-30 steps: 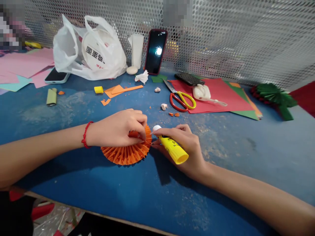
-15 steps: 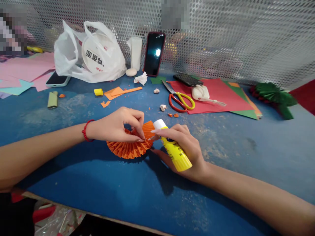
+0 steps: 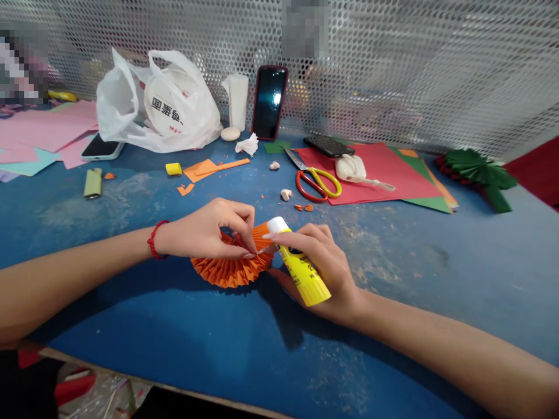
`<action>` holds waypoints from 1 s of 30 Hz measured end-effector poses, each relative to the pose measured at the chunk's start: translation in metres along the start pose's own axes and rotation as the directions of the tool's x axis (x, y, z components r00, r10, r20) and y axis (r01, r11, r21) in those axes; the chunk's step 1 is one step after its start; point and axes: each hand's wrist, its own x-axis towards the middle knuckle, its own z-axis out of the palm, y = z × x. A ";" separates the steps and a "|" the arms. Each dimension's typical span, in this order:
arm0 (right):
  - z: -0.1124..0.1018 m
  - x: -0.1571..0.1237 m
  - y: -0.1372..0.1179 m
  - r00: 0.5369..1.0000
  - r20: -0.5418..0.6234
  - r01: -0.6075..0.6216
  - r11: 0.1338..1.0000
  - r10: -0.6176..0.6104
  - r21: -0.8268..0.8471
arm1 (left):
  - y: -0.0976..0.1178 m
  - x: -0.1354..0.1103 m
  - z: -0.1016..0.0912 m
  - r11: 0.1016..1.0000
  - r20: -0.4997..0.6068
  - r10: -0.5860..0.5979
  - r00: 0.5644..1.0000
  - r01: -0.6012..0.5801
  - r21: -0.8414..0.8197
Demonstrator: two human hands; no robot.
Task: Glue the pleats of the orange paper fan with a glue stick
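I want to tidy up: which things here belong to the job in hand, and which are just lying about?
In the job: pleated orange paper, glue stick, likely the yellow cap.
Apparently just lying about: plastic bag, propped phone, crumpled tissue.

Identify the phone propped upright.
The dark-red-cased black phone by the perforated metal screen; the pale-blue-cased phone and black rectangular device lie flat.

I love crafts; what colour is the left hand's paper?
The pleated paper is orange, clearest in head view.
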 end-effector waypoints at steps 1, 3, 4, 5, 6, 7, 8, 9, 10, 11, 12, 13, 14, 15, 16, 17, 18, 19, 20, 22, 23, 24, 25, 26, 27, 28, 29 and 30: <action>0.000 0.000 0.000 1.000 -0.007 0.002 1.000 -0.002 -0.004 | 0.000 0.000 0.000 1.000 0.001 -0.005 1.000 0.005 0.001; 0.000 0.000 0.000 1.000 -0.009 -0.006 1.000 0.006 -0.007 | 0.000 0.000 0.000 1.000 0.004 -0.010 1.000 0.010 0.002; 0.000 0.000 0.000 1.000 -0.005 -0.012 1.000 0.012 -0.006 | 0.001 0.000 0.000 1.000 0.007 -0.010 1.000 0.010 0.001; 0.000 -0.001 0.000 1.000 -0.002 -0.016 1.000 0.016 -0.003 | 0.000 0.000 0.000 1.000 0.011 -0.011 1.000 0.011 0.000; 0.000 -0.001 0.000 1.000 -0.002 -0.017 1.000 0.017 -0.001 | 0.000 0.000 0.000 1.000 0.015 -0.012 1.000 0.012 -0.001; 0.000 -0.002 0.000 1.000 -0.002 -0.016 1.000 0.016 0.000 | 0.000 0.000 0.000 1.000 0.017 -0.013 1.000 0.013 -0.003; 0.000 -0.002 0.000 1.000 0.000 -0.015 1.000 0.015 0.000 | 0.000 0.000 0.000 1.000 0.018 -0.016 1.000 0.016 -0.004; 0.000 -0.002 0.000 1.000 0.001 -0.012 1.000 0.012 -0.001 | -0.001 0.000 0.000 1.000 0.019 -0.020 1.000 0.020 -0.004; 0.000 -0.002 0.000 1.000 0.001 -0.010 1.000 0.010 -0.003 | -0.001 0.000 -0.001 1.000 0.021 -0.025 0.999 0.025 -0.002; 0.000 -0.001 0.000 1.000 0.000 -0.008 1.000 0.008 -0.003 | -0.001 0.000 -0.001 1.000 0.022 -0.030 0.999 0.030 0.001; 0.000 -0.001 -0.001 1.000 -0.002 -0.006 1.000 0.006 -0.002 | -0.001 0.000 -0.001 0.999 0.023 -0.033 0.999 0.033 0.005; -0.001 0.000 -0.001 1.000 -0.003 -0.003 1.000 0.003 0.000 | -0.001 0.000 -0.001 0.999 0.023 -0.035 0.999 0.035 0.007; -0.001 0.000 -0.001 1.000 -0.004 0.001 1.000 -0.001 0.001 | -0.001 0.000 -0.001 0.999 0.023 -0.037 0.999 0.037 0.008; -0.001 0.000 -0.001 1.000 -0.005 0.006 1.000 -0.006 0.002 | 0.000 0.001 -0.001 0.999 0.022 -0.036 0.999 0.036 0.006; -0.001 0.001 -0.001 1.000 -0.003 0.010 1.000 -0.010 0.003 | 0.000 0.001 -0.001 0.999 0.020 -0.037 0.999 0.037 0.003; -0.001 0.001 -0.001 1.000 -0.003 0.012 1.000 -0.012 0.003 | 0.000 0.001 -0.001 0.999 0.021 -0.037 0.999 0.037 0.001; -0.001 0.001 -0.001 1.000 -0.005 0.015 1.000 -0.015 0.004 | 0.000 0.001 -0.001 0.999 0.022 -0.038 0.999 0.038 0.000; -0.001 0.002 -0.001 1.000 -0.009 0.016 1.000 -0.015 0.004 | 0.000 0.001 -0.001 0.999 0.023 -0.039 0.999 0.039 0.000; -0.001 0.002 -0.001 1.000 -0.013 0.014 1.000 -0.014 0.004 | 0.000 0.001 -0.001 0.999 0.023 -0.037 0.999 0.037 0.000; -0.001 0.002 -0.002 1.000 -0.018 0.010 1.000 -0.010 0.003 | 0.000 0.000 -0.001 1.000 0.024 -0.030 0.999 0.030 -0.002; -0.001 0.002 -0.002 1.000 -0.023 0.008 1.000 -0.008 0.002 | 0.000 0.000 -0.001 1.000 0.025 -0.028 0.999 0.028 -0.003; -0.001 0.002 -0.002 1.000 -0.023 0.007 1.000 -0.007 0.002 | 0.000 0.000 -0.001 1.000 0.026 -0.027 0.999 0.027 -0.003; -0.001 0.002 -0.003 1.000 -0.019 0.007 1.000 -0.007 0.002 | 0.000 0.000 -0.002 1.000 0.028 -0.026 0.999 0.026 -0.003; -0.001 0.002 -0.003 1.000 -0.015 0.009 1.000 -0.009 0.003 | 0.000 0.001 -0.002 1.000 0.030 -0.025 0.999 0.025 -0.002; -0.001 0.002 -0.003 1.000 -0.012 0.012 1.000 -0.012 0.005 | 0.001 0.001 -0.002 1.000 0.031 -0.025 0.999 0.025 -0.002; -0.001 0.002 -0.003 1.000 -0.011 0.016 1.000 -0.016 0.005 | 0.001 0.001 -0.002 1.000 0.031 -0.025 0.999 0.025 -0.001; -0.001 0.002 -0.003 1.000 -0.010 0.019 1.000 -0.019 0.006 | 0.001 0.001 -0.002 1.000 0.033 -0.028 0.999 0.028 0.001; -0.001 0.002 -0.003 1.000 -0.010 0.021 1.000 -0.021 0.006 | 0.001 0.001 -0.002 1.000 0.034 -0.031 0.999 0.031 0.002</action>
